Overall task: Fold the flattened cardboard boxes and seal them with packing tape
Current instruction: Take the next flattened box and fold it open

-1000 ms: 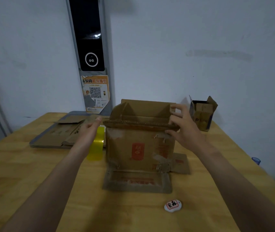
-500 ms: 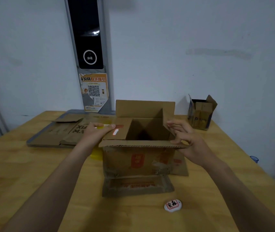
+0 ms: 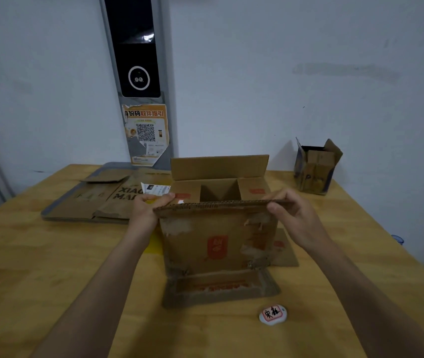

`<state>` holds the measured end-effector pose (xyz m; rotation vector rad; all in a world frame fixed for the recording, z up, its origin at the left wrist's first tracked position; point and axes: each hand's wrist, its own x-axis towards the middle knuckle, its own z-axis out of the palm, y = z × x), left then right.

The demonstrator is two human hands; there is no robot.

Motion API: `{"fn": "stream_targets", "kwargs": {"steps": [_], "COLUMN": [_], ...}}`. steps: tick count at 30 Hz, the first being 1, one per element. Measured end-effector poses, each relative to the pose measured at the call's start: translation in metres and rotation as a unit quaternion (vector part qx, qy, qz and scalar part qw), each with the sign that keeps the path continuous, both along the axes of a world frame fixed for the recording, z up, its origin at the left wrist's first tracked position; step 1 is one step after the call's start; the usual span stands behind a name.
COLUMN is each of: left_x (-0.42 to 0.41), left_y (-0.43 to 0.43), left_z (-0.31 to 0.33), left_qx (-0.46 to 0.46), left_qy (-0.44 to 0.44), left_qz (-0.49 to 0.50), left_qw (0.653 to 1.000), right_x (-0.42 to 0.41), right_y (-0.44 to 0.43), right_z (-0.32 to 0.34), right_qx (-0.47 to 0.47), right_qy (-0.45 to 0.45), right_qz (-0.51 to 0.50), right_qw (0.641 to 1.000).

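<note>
Fingers of the left hand curl over the left corner of the near flap, and the right hand pinches the flap's right end between thumb and fingers. The flap is thus held about level over the open top of the box, which stands mid-desk. Both hands are taken up, which looks like the main risk: if either lets go to fetch the tape, the flap will probably spring up. The tape is a yellow roll mostly hidden behind the left wrist, where a careless forearm could also knock it away. Inside the box, the side flaps lie folded in with a gap between them, so a hard push at the middle of the near flap may bow it into that gap. The far flap stands upright and has yet to come down. The cardboard is worn and its skin is torn in patches, so the corners may crease or rip under a tight pinch. Lower down, the bottom flaps lie splayed out flat on the desk. The base therefore appears unclosed, and downward pressure could rack the walls out of square or slide the box. Sealing the top first would leave nothing holding the underside. Flat boxes wait well to the left.
</note>
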<state>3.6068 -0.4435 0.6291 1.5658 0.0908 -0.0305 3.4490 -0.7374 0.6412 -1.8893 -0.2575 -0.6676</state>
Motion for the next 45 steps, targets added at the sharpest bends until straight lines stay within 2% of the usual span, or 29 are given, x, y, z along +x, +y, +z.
{"fn": "stream_targets", "kwargs": {"steps": [4, 9, 13, 17, 21, 27, 35, 45], "left_x": [-0.004, -0.012, -0.014, -0.014, -0.011, -0.003, 0.0, -0.02], "left_y": [-0.005, -0.002, 0.002, 0.005, 0.006, 0.002, -0.006, 0.0], "left_z": [-0.002, 0.007, 0.016, 0.012, 0.004, 0.011, 0.007, 0.013], "left_qx": [0.046, 0.055, 0.033, 0.072, 0.081, 0.119, 0.123, 0.125], "left_qy": [-0.003, -0.008, 0.018, 0.022, 0.0, 0.0, -0.015, -0.03], "left_qz": [0.023, 0.006, -0.019, -0.018, -0.014, -0.017, 0.002, 0.022], "left_qw": [0.999, 0.998, 0.999, 0.997, 0.997, 0.993, 0.992, 0.992], "right_x": [0.01, 0.022, 0.032, 0.041, 0.051, 0.081, 0.071, 0.04], "right_y": [0.009, 0.017, 0.015, 0.016, 0.013, -0.003, 0.006, 0.024], "right_z": [-0.004, 0.007, 0.007, 0.006, 0.017, 0.06, 0.038, 0.035], "right_qx": [0.015, -0.017, -0.019, -0.027, -0.03, -0.178, -0.369, -0.366], "right_qy": [0.017, -0.011, 0.036, 0.124, 0.17, 0.252, 0.199, 0.183], "right_qz": [-0.131, -0.22, -0.261, -0.264, -0.193, -0.177, -0.176, -0.194], "right_qw": [0.991, 0.975, 0.964, 0.956, 0.966, 0.934, 0.891, 0.892]}}
